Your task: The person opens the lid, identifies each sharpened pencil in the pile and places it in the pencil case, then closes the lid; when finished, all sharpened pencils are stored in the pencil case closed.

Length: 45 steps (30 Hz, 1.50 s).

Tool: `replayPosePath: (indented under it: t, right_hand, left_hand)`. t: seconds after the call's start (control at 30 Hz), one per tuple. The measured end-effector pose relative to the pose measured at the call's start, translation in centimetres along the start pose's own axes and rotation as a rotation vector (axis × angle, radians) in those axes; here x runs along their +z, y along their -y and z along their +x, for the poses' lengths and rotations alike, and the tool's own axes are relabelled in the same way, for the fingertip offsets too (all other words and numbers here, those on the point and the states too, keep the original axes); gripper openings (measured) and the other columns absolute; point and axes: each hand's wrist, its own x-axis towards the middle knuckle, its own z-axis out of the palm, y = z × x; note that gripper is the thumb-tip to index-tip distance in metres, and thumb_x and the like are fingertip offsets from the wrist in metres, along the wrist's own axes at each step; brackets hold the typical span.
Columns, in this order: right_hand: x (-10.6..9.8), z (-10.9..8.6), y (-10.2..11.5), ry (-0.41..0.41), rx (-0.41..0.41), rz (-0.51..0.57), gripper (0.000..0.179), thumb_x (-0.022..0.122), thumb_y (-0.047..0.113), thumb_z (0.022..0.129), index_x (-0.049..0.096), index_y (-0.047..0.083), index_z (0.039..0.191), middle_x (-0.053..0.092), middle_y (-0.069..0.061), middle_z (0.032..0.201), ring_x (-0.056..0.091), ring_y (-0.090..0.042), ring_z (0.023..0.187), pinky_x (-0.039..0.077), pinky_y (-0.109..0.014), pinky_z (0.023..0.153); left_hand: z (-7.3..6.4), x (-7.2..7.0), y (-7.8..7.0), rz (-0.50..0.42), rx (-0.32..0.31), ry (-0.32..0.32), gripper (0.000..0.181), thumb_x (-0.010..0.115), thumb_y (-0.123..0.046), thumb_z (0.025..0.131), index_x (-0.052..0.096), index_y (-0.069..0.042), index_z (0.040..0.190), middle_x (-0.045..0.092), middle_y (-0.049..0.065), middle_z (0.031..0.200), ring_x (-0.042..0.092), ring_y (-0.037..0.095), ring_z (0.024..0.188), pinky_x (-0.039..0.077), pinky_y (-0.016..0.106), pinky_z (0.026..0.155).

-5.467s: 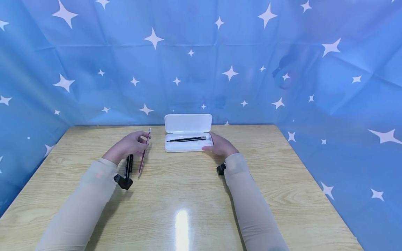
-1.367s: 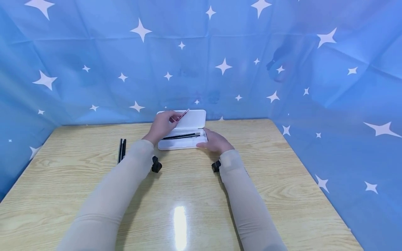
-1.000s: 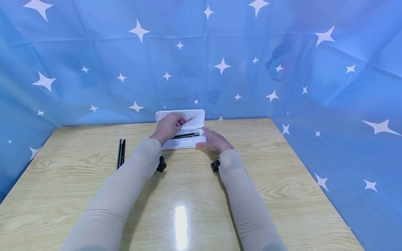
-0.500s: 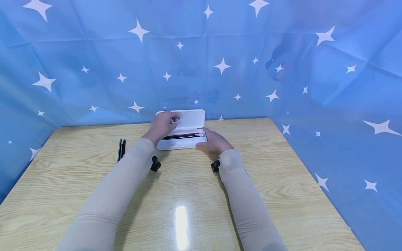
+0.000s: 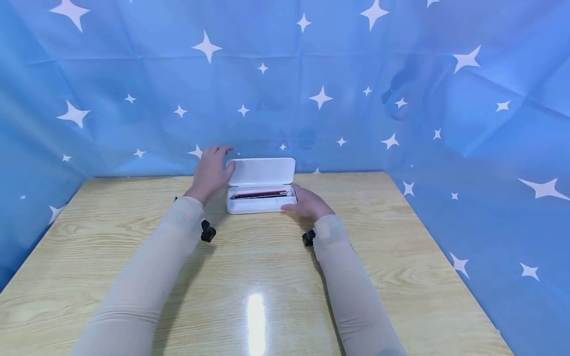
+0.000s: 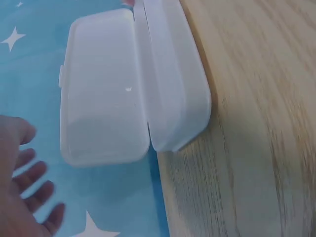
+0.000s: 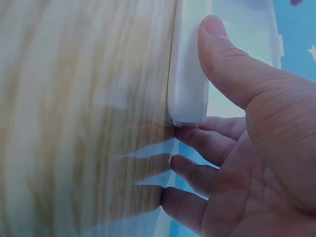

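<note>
A white pencil case (image 5: pixel 262 207) lies with its lid (image 5: pixel 263 171) raised at the far side of the table. Inside it, a red pencil (image 5: pixel 267 193) lies alongside dark pencils (image 5: pixel 256 197). My left hand (image 5: pixel 210 170) is just left of the lid, fingers apart, holding nothing; in the left wrist view the hand (image 6: pixel 24 187) shows at the lower left, away from the lid. With my right hand (image 5: pixel 310 203) I hold the case's right end. The right wrist view has the thumb (image 7: pixel 217 54) on the case's front and the other fingers around its end.
A small dark tip (image 5: pixel 175 199) shows beside my left sleeve, which hides the place where black pencils lay. The wooden table (image 5: pixel 401 277) ends at a blue star-patterned curtain (image 5: pixel 347 74) just behind the case.
My left hand has brought the red pencil from the left, laid it in the case beside the dark pencils, let go and drawn back left. My right hand has stayed at the case's end.
</note>
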Motion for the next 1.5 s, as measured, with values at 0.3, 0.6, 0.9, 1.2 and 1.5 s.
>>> replayPosePath:
  t: [0.3, 0.6, 0.9, 1.2, 1.5]
  right_hand:
    - [0.4, -0.4, -0.7, 0.013, -0.004, 0.033, 0.074, 0.072, 0.034, 0.096, 0.034, 0.018, 0.158, 0.052, -0.008, 0.148, 0.049, -0.030, 0.135, 0.037, -0.052, 0.113]
    - [-0.3, 0.0, -0.8, 0.001, -0.024, 0.135, 0.082, 0.061, 0.044, 0.101, 0.017, 0.011, 0.162, 0.042, -0.013, 0.156, 0.041, -0.032, 0.142, 0.033, -0.053, 0.117]
    - [-1.2, 0.5, -1.5, -0.203, -0.060, 0.204, 0.071, 0.044, 0.051, 0.107, 0.019, 0.016, 0.163, 0.043, -0.017, 0.155, 0.044, -0.037, 0.139, 0.036, -0.055, 0.114]
    - [-1.5, 0.3, 0.2, -0.319, -0.123, 0.242, 0.058, 0.041, 0.052, 0.107, 0.055, 0.010, 0.144, 0.053, -0.013, 0.148, 0.046, -0.034, 0.138, 0.036, -0.051, 0.115]
    - [-1.6, 0.2, 0.7, -0.250, -0.062, 0.172, 0.028, 0.057, 0.032, 0.105, 0.065, 0.007, 0.116, 0.063, -0.012, 0.126, 0.056, -0.032, 0.119, 0.047, -0.051, 0.101]
  left_hand:
    - [-0.7, 0.5, 0.9, 0.033, 0.003, 0.145, 0.044, 0.054, -0.031, 0.105, 0.058, -0.003, 0.139, 0.053, 0.019, 0.143, 0.045, 0.039, 0.136, 0.038, 0.054, 0.113]
    - [-1.8, -1.3, 0.9, -0.059, 0.012, 0.129, 0.031, 0.056, -0.023, 0.105, 0.065, -0.003, 0.127, 0.063, 0.015, 0.126, 0.058, 0.031, 0.116, 0.049, 0.048, 0.099]
    - [-2.5, -1.8, 0.8, -0.102, 0.050, 0.160, 0.014, 0.067, -0.014, 0.099, 0.074, -0.004, 0.105, 0.070, 0.011, 0.104, 0.063, 0.027, 0.097, 0.054, 0.042, 0.088]
    - [-2.7, -2.0, 1.6, -0.212, -0.012, 0.230, 0.019, 0.071, -0.025, 0.097, 0.075, -0.007, 0.100, 0.069, 0.007, 0.095, 0.061, 0.023, 0.088, 0.052, 0.038, 0.078]
    - [-2.7, -1.0, 2.6, -0.200, 0.032, 0.316, 0.020, 0.077, -0.026, 0.092, 0.075, -0.008, 0.101, 0.068, 0.007, 0.097, 0.059, 0.024, 0.091, 0.050, 0.039, 0.081]
